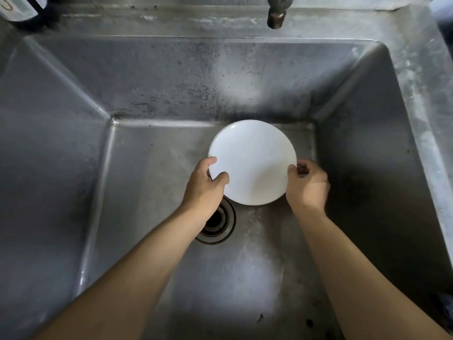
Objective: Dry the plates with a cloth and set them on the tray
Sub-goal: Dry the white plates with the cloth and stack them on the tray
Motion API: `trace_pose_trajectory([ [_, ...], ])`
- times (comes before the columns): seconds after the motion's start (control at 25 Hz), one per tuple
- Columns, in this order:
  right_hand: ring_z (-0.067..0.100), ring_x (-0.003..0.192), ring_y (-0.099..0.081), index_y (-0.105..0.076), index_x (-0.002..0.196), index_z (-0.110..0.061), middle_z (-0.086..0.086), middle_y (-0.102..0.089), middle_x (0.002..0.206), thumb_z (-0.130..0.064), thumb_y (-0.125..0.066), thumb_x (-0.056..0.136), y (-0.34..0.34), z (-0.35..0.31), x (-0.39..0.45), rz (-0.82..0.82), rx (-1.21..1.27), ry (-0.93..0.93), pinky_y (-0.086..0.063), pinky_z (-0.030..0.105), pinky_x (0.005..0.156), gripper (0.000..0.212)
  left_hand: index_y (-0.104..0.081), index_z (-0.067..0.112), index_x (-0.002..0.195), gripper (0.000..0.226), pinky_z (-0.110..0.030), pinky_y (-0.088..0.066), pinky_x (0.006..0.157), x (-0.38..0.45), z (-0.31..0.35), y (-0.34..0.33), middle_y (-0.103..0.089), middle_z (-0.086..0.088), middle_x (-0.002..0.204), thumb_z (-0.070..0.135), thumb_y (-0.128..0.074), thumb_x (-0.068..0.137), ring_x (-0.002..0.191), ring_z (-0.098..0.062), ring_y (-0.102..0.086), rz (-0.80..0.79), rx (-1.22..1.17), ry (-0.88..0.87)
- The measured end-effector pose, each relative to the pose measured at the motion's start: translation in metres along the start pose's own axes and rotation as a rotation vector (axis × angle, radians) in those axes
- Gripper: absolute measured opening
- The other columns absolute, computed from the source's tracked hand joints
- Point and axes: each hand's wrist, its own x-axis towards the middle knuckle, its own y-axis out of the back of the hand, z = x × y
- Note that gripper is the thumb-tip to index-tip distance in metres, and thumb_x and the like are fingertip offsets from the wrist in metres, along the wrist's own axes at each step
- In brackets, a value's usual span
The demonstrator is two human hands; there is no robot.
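Note:
A round white plate (252, 160) is held low inside a deep steel sink (152, 94), its face towards me. My left hand (204, 186) grips its left edge, thumb on the face and fingers behind. My right hand (307, 184) pinches the right edge. Both forearms reach down into the basin. No cloth and no tray are in view.
The drain (218, 224) lies on the sink floor just below my left wrist. A tap spout (276, 14) hangs over the back rim. A dark bottle (22, 8) stands at the back left corner. The sink walls rise steeply on all sides.

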Motion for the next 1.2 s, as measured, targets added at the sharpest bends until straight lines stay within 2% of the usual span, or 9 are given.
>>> trace_pose_trajectory([
  [0.12, 0.016, 0.089, -0.059, -0.069, 0.114, -0.014, -0.001, -0.066, 0.097, -0.013, -0.062, 0.098, 0.000, 0.000, -0.002, 0.033, -0.016, -0.006, -0.043, 0.025, 0.076, 0.017, -0.046, 0.038, 0.135, 0.073, -0.049, -0.050, 0.102, -0.006, 0.014, -0.002, -0.053, 0.014, 0.137, 0.037, -0.058, 0.063, 0.120, -0.017, -0.057, -0.026, -0.052, 0.032],
  [0.24, 0.013, 0.088, -0.059, -0.066, 0.107, -0.021, -0.016, -0.057, 0.084, -0.011, -0.063, 0.098, 0.004, -0.001, -0.006, 0.032, 0.014, -0.013, -0.044, 0.025, 0.074, 0.014, -0.046, 0.036, 0.135, 0.074, -0.051, -0.052, 0.100, -0.016, 0.022, -0.001, -0.056, 0.015, 0.126, 0.031, -0.057, 0.062, 0.117, -0.018, -0.057, -0.018, -0.095, 0.043],
  [0.32, 0.007, 0.082, -0.060, -0.065, 0.107, -0.022, -0.022, -0.055, 0.084, -0.011, -0.063, 0.098, 0.008, -0.003, -0.011, 0.028, 0.048, -0.008, -0.042, 0.015, 0.066, 0.014, -0.046, 0.033, 0.136, 0.075, -0.052, -0.055, 0.095, -0.025, 0.022, 0.002, -0.057, 0.015, 0.123, 0.028, -0.056, 0.063, 0.111, -0.015, -0.059, -0.002, -0.139, 0.039],
  [0.4, -0.003, 0.079, -0.057, -0.066, 0.111, -0.020, -0.023, -0.058, 0.086, -0.012, -0.062, 0.099, 0.013, -0.006, -0.018, 0.022, 0.066, 0.004, -0.038, 0.009, 0.062, 0.015, -0.045, 0.031, 0.139, 0.075, -0.051, -0.058, 0.090, -0.037, 0.022, 0.008, -0.052, 0.012, 0.135, 0.025, -0.056, 0.065, 0.107, -0.010, -0.060, 0.029, -0.195, 0.026],
  [0.52, -0.005, 0.081, -0.058, -0.065, 0.116, -0.019, -0.020, -0.061, 0.090, -0.014, -0.061, 0.100, 0.025, -0.014, -0.039, -0.014, 0.078, 0.024, -0.044, 0.010, 0.065, 0.018, -0.043, 0.033, 0.141, 0.068, -0.048, -0.059, 0.089, -0.062, 0.018, 0.024, -0.045, 0.012, 0.145, 0.018, -0.060, 0.077, 0.116, -0.008, -0.057, 0.077, -0.246, 0.021],
  [0.64, -0.004, 0.080, -0.058, -0.065, 0.119, -0.016, -0.018, -0.062, 0.089, -0.015, -0.060, 0.100, 0.036, -0.025, -0.067, -0.040, 0.055, 0.052, -0.049, 0.017, 0.072, 0.020, -0.046, 0.034, 0.140, 0.071, -0.049, -0.055, 0.097, -0.091, 0.013, 0.039, -0.046, 0.010, 0.146, 0.025, -0.058, 0.071, 0.121, -0.007, -0.055, 0.129, -0.242, 0.038],
  [0.88, -0.006, 0.068, -0.055, -0.065, 0.104, -0.024, -0.021, -0.059, 0.077, -0.016, -0.059, 0.094, 0.059, -0.043, -0.127, -0.090, -0.037, 0.051, -0.033, 0.004, 0.052, 0.014, -0.046, 0.027, 0.136, 0.054, -0.052, -0.052, 0.098, -0.137, -0.012, 0.063, -0.057, 0.003, 0.140, 0.013, -0.058, 0.085, 0.124, -0.020, -0.058, 0.202, -0.170, 0.096],
  [1.08, 0.006, 0.060, -0.058, -0.062, 0.074, -0.025, -0.009, -0.064, 0.068, -0.018, -0.062, 0.090, 0.075, -0.056, -0.149, -0.251, -0.171, 0.003, -0.038, 0.015, 0.040, 0.018, -0.052, 0.018, 0.130, 0.042, -0.044, -0.061, 0.080, -0.162, -0.024, 0.078, -0.063, -0.004, 0.124, 0.014, -0.060, 0.089, 0.107, -0.024, -0.064, 0.285, -0.126, 0.211],
  [1.2, 0.016, 0.060, -0.064, -0.070, 0.084, -0.019, 0.000, -0.069, 0.071, -0.021, -0.063, 0.089, 0.079, -0.061, -0.156, -0.319, -0.197, -0.049, -0.043, 0.018, 0.042, 0.009, -0.052, 0.016, 0.131, 0.044, -0.051, -0.057, 0.090, -0.169, -0.028, 0.082, -0.062, -0.008, 0.124, 0.017, -0.062, 0.088, 0.109, -0.028, -0.063, 0.297, -0.105, 0.256],
])
